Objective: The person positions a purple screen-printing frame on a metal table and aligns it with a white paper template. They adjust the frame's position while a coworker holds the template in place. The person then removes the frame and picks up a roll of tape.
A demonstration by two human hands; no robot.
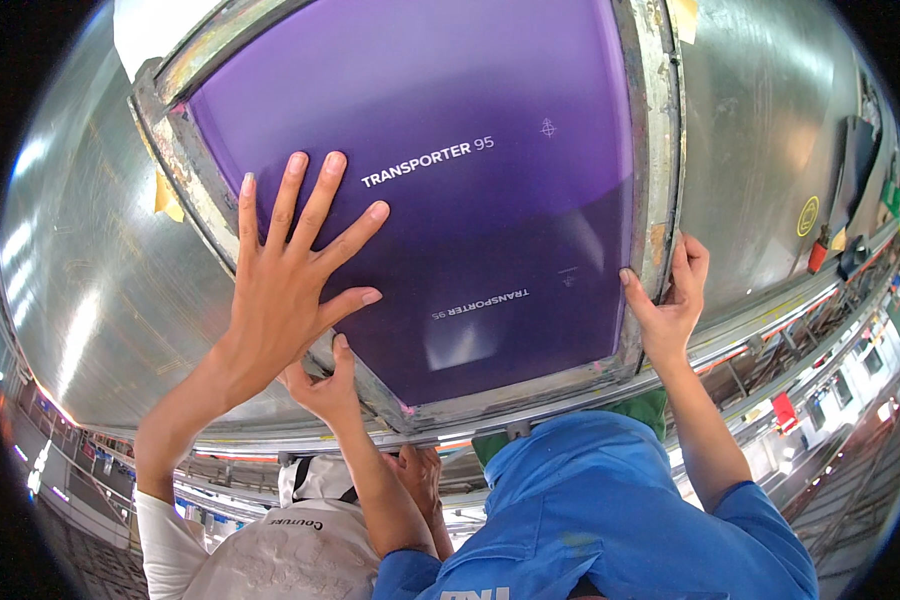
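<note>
A screen-printing frame [653,150] with worn, stained edges and a purple mesh [420,90] lies before me. Pale lettering and a small crosshair mark show on the mesh, with a fainter upside-down reflection nearer me. My left hand [322,392] grips the frame's left side close to its near corner, thumb on top, its fingers partly hidden. On the right side, my right hand [670,312] is closed round the frame edge, thumb on the inner side. A co-worker's hand [288,255] spreads flat over the left part of the mesh, just beyond my left hand.
A shiny metal table [100,270] extends on both sides of the frame. The co-worker in a white shirt [280,555] stands close at my left. Toward the right are a red-handled tool [819,250], dark sheets [854,165] and a rail along the table's edge.
</note>
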